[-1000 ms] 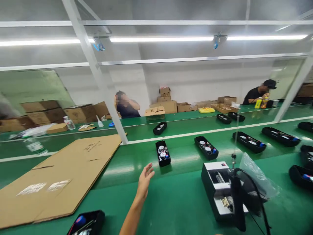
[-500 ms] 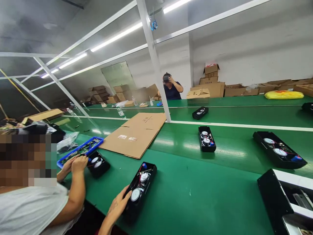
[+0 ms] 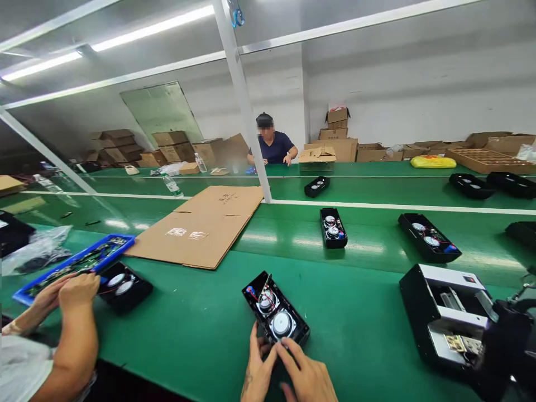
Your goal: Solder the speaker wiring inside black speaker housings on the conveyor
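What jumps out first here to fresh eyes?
Likely the open black speaker housing with two round silver drivers, low centre, both the left hand and right hand on its near end. Next, the big flat cardboard sheet left of centre on the green bench, then the bright yellow bag at the far right.

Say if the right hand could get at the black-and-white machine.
Probably yes: only bare green bench lies between the right hand and the machine, though that hand is touching the speaker housing.
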Demonstrator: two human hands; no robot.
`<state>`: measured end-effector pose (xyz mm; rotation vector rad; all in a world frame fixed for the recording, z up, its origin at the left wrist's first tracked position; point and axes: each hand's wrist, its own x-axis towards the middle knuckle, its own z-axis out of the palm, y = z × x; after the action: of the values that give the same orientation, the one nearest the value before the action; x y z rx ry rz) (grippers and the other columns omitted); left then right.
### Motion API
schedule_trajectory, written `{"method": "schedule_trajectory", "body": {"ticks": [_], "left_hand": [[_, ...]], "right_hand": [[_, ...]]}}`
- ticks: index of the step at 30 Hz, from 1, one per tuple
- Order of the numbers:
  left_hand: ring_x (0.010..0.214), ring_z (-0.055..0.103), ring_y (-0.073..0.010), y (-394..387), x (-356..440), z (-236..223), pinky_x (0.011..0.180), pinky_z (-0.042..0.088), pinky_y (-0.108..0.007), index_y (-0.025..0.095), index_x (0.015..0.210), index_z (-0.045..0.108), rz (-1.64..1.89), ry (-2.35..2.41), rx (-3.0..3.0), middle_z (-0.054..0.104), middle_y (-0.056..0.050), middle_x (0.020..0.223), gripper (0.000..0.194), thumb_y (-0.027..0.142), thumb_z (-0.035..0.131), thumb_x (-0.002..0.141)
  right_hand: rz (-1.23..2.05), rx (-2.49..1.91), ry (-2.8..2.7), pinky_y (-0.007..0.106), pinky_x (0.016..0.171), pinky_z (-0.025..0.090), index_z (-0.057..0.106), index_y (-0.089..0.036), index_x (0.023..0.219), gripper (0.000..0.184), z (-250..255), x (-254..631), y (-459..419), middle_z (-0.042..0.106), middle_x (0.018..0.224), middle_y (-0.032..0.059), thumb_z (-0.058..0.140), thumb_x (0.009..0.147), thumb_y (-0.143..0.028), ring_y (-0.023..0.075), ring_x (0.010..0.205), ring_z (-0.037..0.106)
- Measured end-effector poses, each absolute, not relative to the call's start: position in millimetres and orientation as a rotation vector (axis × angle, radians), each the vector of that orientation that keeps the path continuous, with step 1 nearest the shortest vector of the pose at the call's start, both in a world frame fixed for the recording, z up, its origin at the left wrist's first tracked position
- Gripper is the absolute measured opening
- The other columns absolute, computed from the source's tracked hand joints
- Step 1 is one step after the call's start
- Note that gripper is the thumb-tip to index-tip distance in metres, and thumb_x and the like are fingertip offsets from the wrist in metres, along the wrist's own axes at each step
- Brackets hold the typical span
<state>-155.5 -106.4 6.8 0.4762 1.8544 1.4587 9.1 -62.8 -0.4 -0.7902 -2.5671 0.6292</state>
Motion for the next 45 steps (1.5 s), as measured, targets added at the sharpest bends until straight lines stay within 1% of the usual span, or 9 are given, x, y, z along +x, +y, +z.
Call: {"method": "schedule_trajectory", "body": {"ticks": [3, 8, 14, 20, 24, 29, 34, 39, 45], "left_hand": [[0.106, 0.079, -0.0331, -111.7, -160.3, 16.8, 0.096, 0.063, -0.040, 0.018, 0.162, 0.036, 1.352, 1.855, 0.601, 0.077, -0.014, 0.120, 0.128, 0.082, 0.083, 0.062], [0.115, 0.078, -0.0345, -121.5, -179.5, 55.5, 0.106, 0.061, -0.044, 0.021, 0.131, 0.075, 1.072, 1.985, 0.970, 0.083, -0.013, 0.117, 0.084, 0.089, 0.060, 0.083], [0.094, 0.083, -0.0270, -106.3, -162.7, 73.5, 0.087, 0.069, -0.035, 0.028, 0.100, 0.084, 1.192, 2.026, 1.518, 0.085, -0.006, 0.101, 0.044, 0.066, 0.063, 0.099], [0.100, 0.081, -0.0217, -82.5, -105.0, 75.5, 0.090, 0.069, -0.030, 0.029, 0.106, 0.081, 1.343, 1.576, 2.074, 0.082, -0.004, 0.099, 0.014, 0.036, 0.069, 0.104], [0.128, 0.072, -0.0260, -72.0, -76.3, 77.8, 0.104, 0.067, -0.041, 0.029, 0.115, 0.078, 1.285, 1.412, 2.263, 0.078, -0.008, 0.118, 0.016, 0.027, 0.065, 0.106], [0.150, 0.055, -0.0304, -61.7, -61.1, 75.9, 0.114, 0.061, -0.052, 0.028, 0.112, 0.078, 1.169, 1.378, 2.391, 0.069, -0.010, 0.142, 0.022, 0.016, 0.061, 0.105], [0.153, 0.052, -0.0328, -53.8, -54.6, 71.0, 0.120, 0.054, -0.060, 0.026, 0.110, 0.078, 1.101, 1.334, 2.420, 0.070, -0.009, 0.146, 0.024, 0.012, 0.058, 0.105], [0.143, 0.063, -0.0312, -47.2, -46.6, 66.9, 0.124, 0.048, -0.067, 0.026, 0.116, 0.077, 1.064, 1.361, 2.300, 0.078, -0.007, 0.132, 0.029, 0.013, 0.053, 0.107], [0.147, 0.059, -0.0338, -45.2, -44.9, 76.4, 0.127, 0.041, -0.072, 0.027, 0.122, 0.077, 0.975, 1.391, 2.253, 0.076, -0.008, 0.138, 0.027, 0.018, 0.056, 0.106]], "right_hand": [[0.591, -0.793, -2.622, 0.038, 0.078, 0.069, 0.055, -0.020, 0.158, 0.089, 8.9, 0.8, -56.2, 0.071, 0.144, 0.0159, 0.075, 0.072, -0.013, 0.0350, 0.099, 0.080], [0.625, -0.892, -2.598, 0.035, 0.079, 0.062, 0.071, -0.025, 0.121, 0.049, 48.2, 77.3, -31.6, 0.076, 0.129, 0.0079, 0.068, 0.076, -0.006, 0.0284, 0.095, 0.077], [0.441, -1.006, -2.722, 0.035, 0.077, 0.055, 0.070, -0.024, 0.101, 0.035, 75.7, 216.1, -13.0, 0.076, 0.125, 0.0053, 0.047, 0.087, 0.000, 0.0234, 0.088, 0.076], [0.621, -1.397, -2.531, 0.035, 0.084, 0.056, 0.074, -0.028, 0.108, 0.040, 118.3, 265.1, -19.9, 0.078, 0.121, 0.0022, 0.048, 0.090, -0.004, 0.0237, 0.099, 0.077], [0.751, -1.385, -2.137, 0.034, 0.080, 0.056, 0.076, -0.024, 0.106, 0.020, 137.7, 223.0, -7.0, 0.080, 0.106, 0.0046, 0.057, 0.104, -0.027, 0.0219, 0.086, 0.074], [0.799, -1.389, -2.090, 0.042, 0.090, 0.056, 0.083, -0.020, 0.104, 0.017, 133.1, 155.1, 18.4, 0.081, 0.098, 0.0095, 0.079, 0.092, -0.030, 0.0308, 0.095, 0.075], [1.028, -1.311, -2.049, 0.033, 0.093, 0.058, 0.085, -0.022, 0.108, 0.024, 130.0, 157.8, 31.8, 0.084, 0.107, 0.0047, 0.068, 0.094, -0.012, 0.0227, 0.099, 0.078], [1.160, -1.014, -2.094, 0.032, 0.092, 0.058, 0.086, -0.026, 0.099, 0.021, 135.2, 211.8, 21.5, 0.084, 0.098, 0.0016, 0.071, 0.094, -0.011, 0.0205, 0.095, 0.078], [0.760, -1.060, -2.399, 0.037, 0.090, 0.055, 0.083, -0.025, 0.111, 0.030, 123.0, 217.0, -5.1, 0.085, 0.107, 0.0024, 0.061, 0.102, -0.008, 0.0233, 0.095, 0.077]]}}
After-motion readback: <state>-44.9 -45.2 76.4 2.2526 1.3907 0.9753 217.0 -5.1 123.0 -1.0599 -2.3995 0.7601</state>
